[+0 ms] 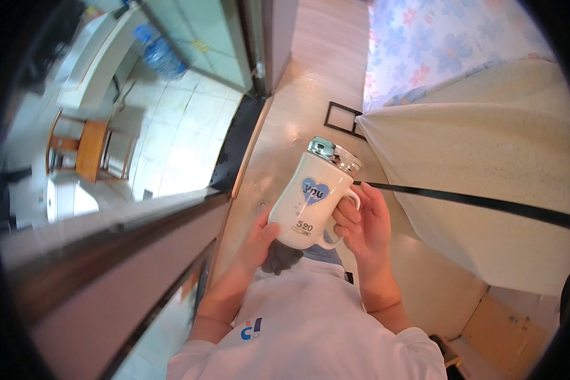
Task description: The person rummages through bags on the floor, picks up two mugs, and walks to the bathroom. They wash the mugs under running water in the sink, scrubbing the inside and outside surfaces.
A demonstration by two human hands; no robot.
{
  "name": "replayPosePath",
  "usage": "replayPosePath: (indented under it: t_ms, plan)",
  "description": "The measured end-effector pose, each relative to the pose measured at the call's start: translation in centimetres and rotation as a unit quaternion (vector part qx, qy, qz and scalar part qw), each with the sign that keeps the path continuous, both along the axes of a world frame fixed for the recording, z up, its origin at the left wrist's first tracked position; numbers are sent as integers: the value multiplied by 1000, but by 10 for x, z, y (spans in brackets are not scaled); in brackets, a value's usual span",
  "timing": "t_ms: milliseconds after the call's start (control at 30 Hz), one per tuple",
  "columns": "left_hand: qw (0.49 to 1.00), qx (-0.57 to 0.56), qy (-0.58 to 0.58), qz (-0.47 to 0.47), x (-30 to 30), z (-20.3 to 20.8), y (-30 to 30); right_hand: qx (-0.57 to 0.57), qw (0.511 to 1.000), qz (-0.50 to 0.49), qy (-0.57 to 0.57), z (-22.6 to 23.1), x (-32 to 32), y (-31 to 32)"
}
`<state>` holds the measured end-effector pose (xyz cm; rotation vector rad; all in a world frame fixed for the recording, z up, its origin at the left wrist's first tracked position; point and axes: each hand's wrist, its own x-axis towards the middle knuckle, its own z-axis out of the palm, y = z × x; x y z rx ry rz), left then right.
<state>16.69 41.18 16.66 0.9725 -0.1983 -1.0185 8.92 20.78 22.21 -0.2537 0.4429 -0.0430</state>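
Two hands grip white mug [313,199] | left hand [258,240] cups base | right hand [363,225] clasps handle

- Your left hand [259,237] sits mostly behind the white mug [310,206]; only the thumb and part of the palm show.
- The mug's base is covered by your fingers and shirt.
- The fingertips of your right hand [364,225] are tucked through the handle, out of sight.
- The bed [487,190] is cut off by the dark rim on the right.
- The blue water bottle [161,54] at top left is too small to make out.
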Motion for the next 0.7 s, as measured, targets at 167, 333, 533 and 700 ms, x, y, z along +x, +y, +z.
replayPosePath:
  t_ms: [167,333,533,700]
  plan:
    - [995,34,-28,-92,112,-3,-95,-39,998,-46,-12,-18,72,-81]
    - [917,142,-177,-328,252,-11,-229,-148,985,-82,44,-49,167,-194]
    - [869,204,-282,-351,379,21,-398,-231,961,-72,130,-33,290,-326]
    - [856,239,-357,-287,472,47,-492,-298,950,16,87,-14,393,-418]
